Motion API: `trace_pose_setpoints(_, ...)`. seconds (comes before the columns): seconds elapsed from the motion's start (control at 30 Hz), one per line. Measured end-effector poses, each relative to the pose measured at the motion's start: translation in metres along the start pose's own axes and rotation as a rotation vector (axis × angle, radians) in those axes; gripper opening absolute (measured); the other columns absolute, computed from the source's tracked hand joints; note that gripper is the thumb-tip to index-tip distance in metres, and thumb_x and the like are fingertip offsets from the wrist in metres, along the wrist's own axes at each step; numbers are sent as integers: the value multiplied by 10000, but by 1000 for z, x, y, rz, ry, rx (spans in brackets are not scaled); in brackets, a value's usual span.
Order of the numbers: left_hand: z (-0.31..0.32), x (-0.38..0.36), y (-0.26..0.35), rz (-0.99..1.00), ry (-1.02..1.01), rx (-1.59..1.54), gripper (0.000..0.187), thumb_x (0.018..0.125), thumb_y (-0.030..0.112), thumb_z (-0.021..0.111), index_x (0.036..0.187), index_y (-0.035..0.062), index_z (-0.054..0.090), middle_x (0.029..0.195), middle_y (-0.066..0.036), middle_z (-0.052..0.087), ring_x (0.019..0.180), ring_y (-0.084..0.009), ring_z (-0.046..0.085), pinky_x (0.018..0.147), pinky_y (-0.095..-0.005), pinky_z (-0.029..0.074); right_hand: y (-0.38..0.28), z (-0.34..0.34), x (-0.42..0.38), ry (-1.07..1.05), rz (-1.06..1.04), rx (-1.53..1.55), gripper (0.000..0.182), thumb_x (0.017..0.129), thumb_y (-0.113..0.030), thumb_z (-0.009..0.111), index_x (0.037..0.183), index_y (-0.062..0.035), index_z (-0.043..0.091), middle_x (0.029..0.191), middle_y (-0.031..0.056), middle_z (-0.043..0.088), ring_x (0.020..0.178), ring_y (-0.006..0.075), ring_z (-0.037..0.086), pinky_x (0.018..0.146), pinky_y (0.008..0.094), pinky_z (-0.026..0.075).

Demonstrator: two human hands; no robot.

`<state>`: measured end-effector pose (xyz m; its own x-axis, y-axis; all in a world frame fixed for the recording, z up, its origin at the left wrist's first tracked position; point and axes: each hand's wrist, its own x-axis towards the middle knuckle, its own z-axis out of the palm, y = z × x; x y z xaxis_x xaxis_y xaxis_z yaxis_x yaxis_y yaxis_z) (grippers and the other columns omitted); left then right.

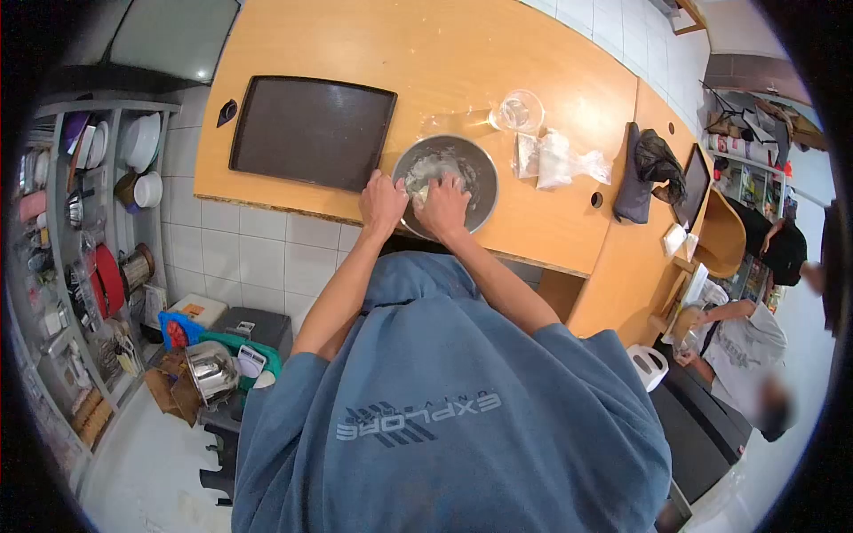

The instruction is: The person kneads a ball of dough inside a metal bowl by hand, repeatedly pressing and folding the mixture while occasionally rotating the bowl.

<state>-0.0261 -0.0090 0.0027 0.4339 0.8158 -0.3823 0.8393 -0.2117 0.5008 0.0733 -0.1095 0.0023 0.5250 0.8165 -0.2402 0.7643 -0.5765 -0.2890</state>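
Left hand (pixel 383 204) grips the bowl (pixel 485 180) rim, right hand (pixel 443 206) in floury mix (pixel 433 169), can't tell if clenched. One hard shove near the desk (pixel 538 233) edge could tip it.

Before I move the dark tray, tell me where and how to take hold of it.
Grip the dark tray midway along its two short sides, one hand from the left, one from the right. It lies flat and wide, and its raised rim should give the fingers an edge. Free the left hand from beside the metal bowl first.
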Motion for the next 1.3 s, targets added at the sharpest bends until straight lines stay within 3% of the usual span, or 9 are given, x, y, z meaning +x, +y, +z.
trace_pose_setpoints(0.17, 24, 6, 4, 239, 309, -393, 296, 964, 109, 573, 1213, -48, 541, 1118, -279, 657, 1099, -499, 600, 876, -527, 501, 6, 30, 6, 8, -49, 145, 353, 809, -264, 691, 1040, 3, 670, 1146, 247, 621, 1048, 425, 614, 860, 523, 532)
trace_pose_setpoints(0.27, 29, 26, 3, 201, 228, -530, 267, 970, 78, 541, 1214, -24, 574, 1090, -276, 667, 1056, -496, 614, 855, -524, 496, 6, 30, 14, 12, -39, 149, 344, 802, -261, 686, 1021, 3, 663, 1083, 242, 648, 1050, 417, 618, 883, 502, 535)
trace_pose_setpoints(0.37, 26, 34, 1, 206, 89, -468, 275, 971, 65, 533, 1233, 1, 586, 1019, -281, 682, 990, -476, 643, 832, -514, 503, 5, 28, 20, 56, -50, 120, 352, 802, -268, 688, 1028, -1, 658, 1085, 229, 647, 1056, 416, 622, 895, 499, 537)
trace_pose_setpoints(0.57, 12, 36, 8, 139, -59, -492, 358, 901, 35, 585, 1258, 36, 604, 962, -282, 690, 933, -472, 663, 783, -501, 519, 3, 22, 37, 15, 0, 110, 348, 876, -341, 628, 1012, -25, 675, 1039, 215, 663, 1004, 401, 660, 838, 518, 553)
trace_pose_setpoints(0.77, 8, 42, 8, 161, -64, -455, 400, 879, 12, 572, 1276, 40, 613, 988, -290, 687, 959, -467, 657, 800, -488, 521, 11, 39, 58, 11, 96, 184, 388, 889, -406, 612, 997, -41, 689, 964, 224, 681, 901, 422, 687, 839, 521, 547)
trace_pose_setpoints(0.87, 16, 44, 3, 163, -31, -495, 403, 886, 14, 553, 1285, 33, 611, 996, -291, 687, 984, -463, 654, 820, -490, 515, 19, 30, 61, -26, 159, 379, 355, 880, -377, 627, 970, -37, 678, 972, 225, 662, 923, 424, 660, 831, 528, 530)
trace_pose_setpoints(0.97, 14, 43, 5, 185, -17, -450, 391, 892, 11, 529, 1272, 26, 617, 1013, -289, 687, 1014, -463, 647, 838, -492, 508, 27, 22, 56, 308, -31, 317, 324, 873, -356, 642, 938, -39, 666, 1007, 209, 636, 960, 419, 615, 829, 529, 509)
trace_pose_setpoints(1.17, 7, 44, 11, 129, -59, -471, 414, 868, -27, 515, 1266, 16, 619, 1052, -285, 687, 1048, -454, 647, 871, -481, 510, 9, 3, 23, 58, -15, 200, 294, 877, -315, 668, 934, -27, 644, 1060, 208, 605, 1077, 396, 557, 869, 561, 473)
trace_pose_setpoints(1.3, 12, 46, 6, 158, -43, -512, 415, 866, -34, 513, 1265, 13, 619, 1065, -286, 686, 1049, -457, 646, 880, -482, 510, 5, 26, 15, 234, 151, 119, 345, 899, -347, 659, 1003, -19, 650, 1081, 217, 616, 1089, 424, 558, 876, 589, 482)
